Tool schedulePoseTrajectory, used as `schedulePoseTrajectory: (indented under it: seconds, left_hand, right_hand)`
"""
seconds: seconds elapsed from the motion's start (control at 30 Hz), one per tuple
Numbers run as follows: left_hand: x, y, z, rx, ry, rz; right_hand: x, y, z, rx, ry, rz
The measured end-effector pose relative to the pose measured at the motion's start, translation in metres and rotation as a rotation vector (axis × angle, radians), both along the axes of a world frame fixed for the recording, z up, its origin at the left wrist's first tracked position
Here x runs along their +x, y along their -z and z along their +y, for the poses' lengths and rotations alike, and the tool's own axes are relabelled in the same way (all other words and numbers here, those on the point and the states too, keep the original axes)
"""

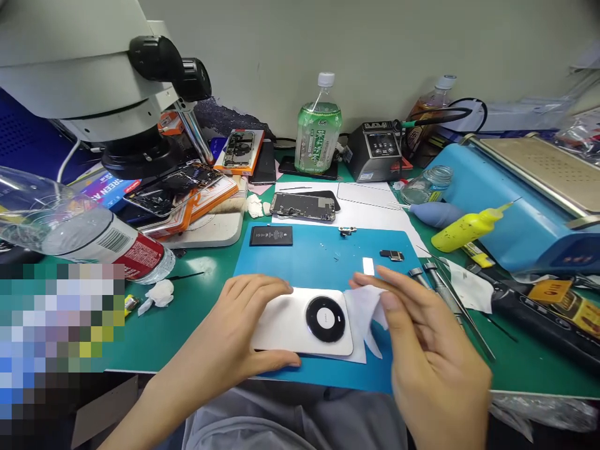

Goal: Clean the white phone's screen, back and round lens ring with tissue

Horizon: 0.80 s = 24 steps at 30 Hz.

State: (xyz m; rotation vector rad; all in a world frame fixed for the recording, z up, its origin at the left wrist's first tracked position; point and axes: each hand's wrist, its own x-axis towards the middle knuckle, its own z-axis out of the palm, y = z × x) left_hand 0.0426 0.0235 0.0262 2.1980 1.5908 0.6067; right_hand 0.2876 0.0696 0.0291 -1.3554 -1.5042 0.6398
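1. The left hand grips the near end of a white phone, lying face down on the blue mat, thumb along its near edge and fingers curled over the far edge.
2. The right hand pinches a white wipe between thumb and fingertips, just beside the phone's round camera ring.
3. Farther back on the mat lies a black battery.
4. Beyond it rests an opened phone frame on white paper.
5. At the worktop's back stands a green bottle.
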Motion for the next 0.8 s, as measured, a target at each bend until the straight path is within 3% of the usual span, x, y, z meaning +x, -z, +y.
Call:
schedulePoseTrajectory:
  seconds: [0.13, 0.3, 0.43, 0.57, 0.8]
  left_hand:
    - [0.000, 0.002, 0.001, 0.011, -0.005, 0.010]
    - [-0.001, 0.005, 0.001, 0.005, 0.011, -0.005]
    - [-0.002, 0.006, -0.001, -0.064, -0.049, -0.058]
    - [-0.002, 0.005, 0.000, -0.067, -0.058, -0.109]
    - [-0.003, 0.003, 0.007, -0.027, -0.031, -0.110]
  right_hand:
    - [-0.003, 0.008, 0.002, 0.004, -0.172, -0.151]
    - [0.012, 0.011, -0.005, 0.248, -0.136, -0.456]
    - [0.024, 0.015, -0.005, 0.435, -0.357, -0.608]
    - [0.037, 0.022, -0.004, 0.540, -0.487, -0.724]
    - [0.039, 0.026, -0.003, 0.588, -0.459, -0.804]
